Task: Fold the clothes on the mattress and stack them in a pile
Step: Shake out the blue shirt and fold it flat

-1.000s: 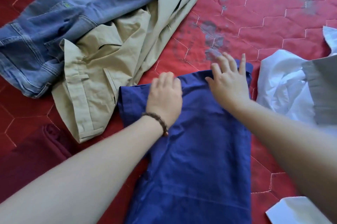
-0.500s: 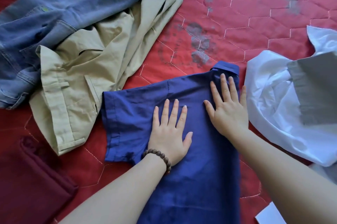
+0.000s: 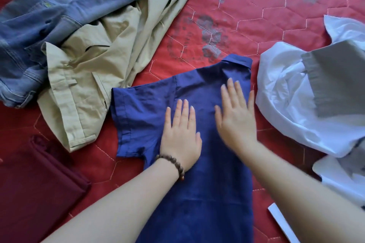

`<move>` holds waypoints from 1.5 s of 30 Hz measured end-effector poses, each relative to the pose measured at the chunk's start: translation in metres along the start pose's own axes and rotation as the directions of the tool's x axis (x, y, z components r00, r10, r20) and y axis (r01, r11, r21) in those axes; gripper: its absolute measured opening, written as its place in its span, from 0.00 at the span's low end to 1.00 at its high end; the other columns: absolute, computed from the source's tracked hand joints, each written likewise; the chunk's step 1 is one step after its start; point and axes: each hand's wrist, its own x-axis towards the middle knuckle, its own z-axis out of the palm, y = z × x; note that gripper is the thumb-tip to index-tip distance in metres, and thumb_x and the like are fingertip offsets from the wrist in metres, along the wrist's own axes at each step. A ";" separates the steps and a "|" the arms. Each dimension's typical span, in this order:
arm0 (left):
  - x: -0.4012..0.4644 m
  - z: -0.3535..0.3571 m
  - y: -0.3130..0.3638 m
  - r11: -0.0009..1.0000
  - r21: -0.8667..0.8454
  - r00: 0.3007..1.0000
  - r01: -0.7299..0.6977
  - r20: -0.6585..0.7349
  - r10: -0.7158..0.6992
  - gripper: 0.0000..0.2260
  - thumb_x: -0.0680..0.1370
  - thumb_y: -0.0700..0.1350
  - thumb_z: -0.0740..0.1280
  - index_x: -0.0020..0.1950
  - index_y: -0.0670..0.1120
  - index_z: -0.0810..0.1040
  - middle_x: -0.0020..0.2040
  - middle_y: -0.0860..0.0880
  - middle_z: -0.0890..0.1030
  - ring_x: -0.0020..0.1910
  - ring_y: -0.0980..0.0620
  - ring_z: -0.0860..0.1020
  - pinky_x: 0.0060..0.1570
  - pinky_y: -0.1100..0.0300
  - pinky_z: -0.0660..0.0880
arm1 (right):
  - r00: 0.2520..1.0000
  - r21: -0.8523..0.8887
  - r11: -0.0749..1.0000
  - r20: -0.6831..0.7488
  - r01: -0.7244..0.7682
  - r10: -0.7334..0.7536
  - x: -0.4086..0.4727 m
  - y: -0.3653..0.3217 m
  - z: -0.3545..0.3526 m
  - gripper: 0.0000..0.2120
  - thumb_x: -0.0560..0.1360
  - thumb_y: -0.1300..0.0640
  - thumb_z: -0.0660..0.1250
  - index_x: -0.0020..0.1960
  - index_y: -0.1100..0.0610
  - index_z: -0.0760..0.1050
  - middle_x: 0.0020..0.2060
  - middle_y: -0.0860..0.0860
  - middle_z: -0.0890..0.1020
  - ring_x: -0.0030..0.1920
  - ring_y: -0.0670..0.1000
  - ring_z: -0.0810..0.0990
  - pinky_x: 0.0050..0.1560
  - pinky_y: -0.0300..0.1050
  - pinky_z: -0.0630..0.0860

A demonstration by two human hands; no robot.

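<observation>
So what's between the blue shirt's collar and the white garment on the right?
In the head view, only a narrow strip of bare red mattress separates the blue shirt collar from the white garment; they don't touch there.

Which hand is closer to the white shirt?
The right hand. It lies flat on the blue shirt near that shirt's right edge, just beside the white shirt. The left hand presses farther away, toward the blue sleeve.
</observation>
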 end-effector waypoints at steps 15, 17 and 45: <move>-0.133 0.028 -0.001 0.993 -0.033 0.989 -0.112 0.093 0.115 0.29 0.78 0.52 0.47 0.75 0.38 0.60 0.76 0.40 0.57 0.76 0.44 0.58 0.74 0.46 0.57 | 0.993 0.082 0.997 0.113 0.013 -0.022 -0.183 -0.068 0.020 0.27 0.79 0.52 0.52 0.75 0.62 0.60 0.76 0.56 0.60 0.76 0.55 0.57 0.74 0.61 0.50; -0.148 0.029 0.001 0.988 -0.036 0.984 -0.153 0.091 0.156 0.28 0.78 0.51 0.48 0.75 0.39 0.63 0.76 0.40 0.58 0.75 0.45 0.60 0.73 0.47 0.58 | 0.989 0.091 0.995 0.143 0.036 -0.049 -0.202 -0.084 0.022 0.26 0.79 0.53 0.52 0.75 0.61 0.62 0.75 0.55 0.61 0.76 0.54 0.59 0.74 0.61 0.52; -0.368 0.064 0.013 0.976 -0.101 0.975 -0.192 0.094 0.202 0.27 0.80 0.54 0.49 0.76 0.45 0.61 0.77 0.43 0.59 0.76 0.44 0.58 0.73 0.43 0.59 | 0.969 0.029 0.997 0.236 -0.075 0.066 -0.420 -0.145 0.004 0.28 0.79 0.50 0.50 0.76 0.61 0.60 0.76 0.55 0.60 0.76 0.55 0.57 0.74 0.62 0.54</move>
